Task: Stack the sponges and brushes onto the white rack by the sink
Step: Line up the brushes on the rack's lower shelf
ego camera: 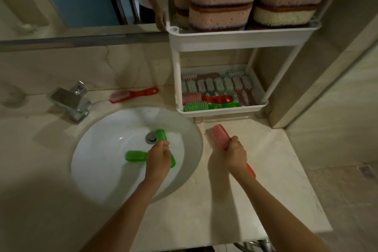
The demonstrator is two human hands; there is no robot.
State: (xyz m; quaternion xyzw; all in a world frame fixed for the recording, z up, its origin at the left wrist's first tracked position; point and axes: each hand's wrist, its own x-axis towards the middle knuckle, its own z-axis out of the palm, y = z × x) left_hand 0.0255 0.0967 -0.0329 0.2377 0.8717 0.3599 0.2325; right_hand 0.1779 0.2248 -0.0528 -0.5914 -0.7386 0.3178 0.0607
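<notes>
Red brush behind sink, beside faucet.

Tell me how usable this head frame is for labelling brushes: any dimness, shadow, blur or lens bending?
Head view: dim, warm light overall; a heavy shadow darkens the counter at lower left; wide-angle bending curves the mirror ledge and white rack; the left hand over the sink is slightly motion-blurred; the lower-shelf brushes look soft.

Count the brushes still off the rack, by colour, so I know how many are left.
Green: 2, both in the sink: one lying loose, one gripped by the left hand.
Red: 2: one behind the sink, one in the right hand.
Total: 4
</notes>
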